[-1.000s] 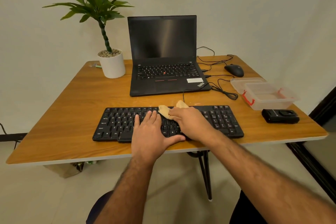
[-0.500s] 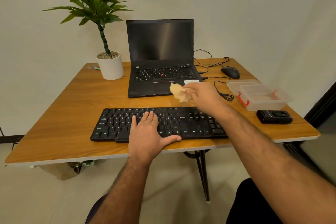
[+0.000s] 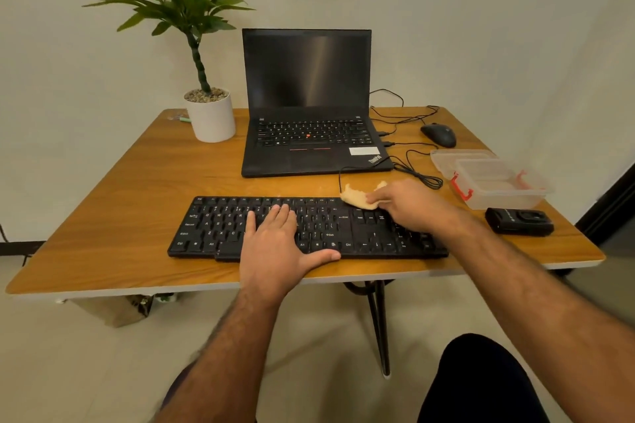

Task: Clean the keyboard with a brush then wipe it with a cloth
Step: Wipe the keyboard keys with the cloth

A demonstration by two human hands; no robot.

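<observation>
**Cloth at the keyboard's far right edge, under the right hand**

Nearest the camera, two bare forearms reach forward over a pale floor toward a wooden bench [image 3: 103, 216]. Along its near edge lies a black keyboard [image 3: 220, 227], long side parallel to that edge. Resting flat on the middle of it is the left hand [image 3: 278, 244], released and holding nothing: fingers straight and together over the letter rows, thumb spread out along the front lip below the bottom row.

To the right, the right hand [image 3: 409, 203] sits over the keyboard's right-hand block of keys, knuckles up, wrist crossing the number pad. It grasps a crumpled beige cloth [image 3: 357, 197], which bulges out from under the fingertips on the thumb side, toward the left. That cloth sits at the keyboard's far edge, partly on the top key row and partly overhanging the bare wood beyond it. How the fingers curl beneath the fabric cannot be made out.

Just right of the keyboard lies a small black device [image 3: 519, 221]. Behind it stands a clear plastic box [image 3: 498, 182] with red latches, its lid tucked beneath it. Thin black cables [image 3: 412, 161] loop between the box and an open black laptop [image 3: 309, 134], whose screen is dark. A black mouse [image 3: 438, 135] rests near the far right corner, and a potted plant [image 3: 209, 113] in a white pot stands at the far left, against a plain wall.
</observation>
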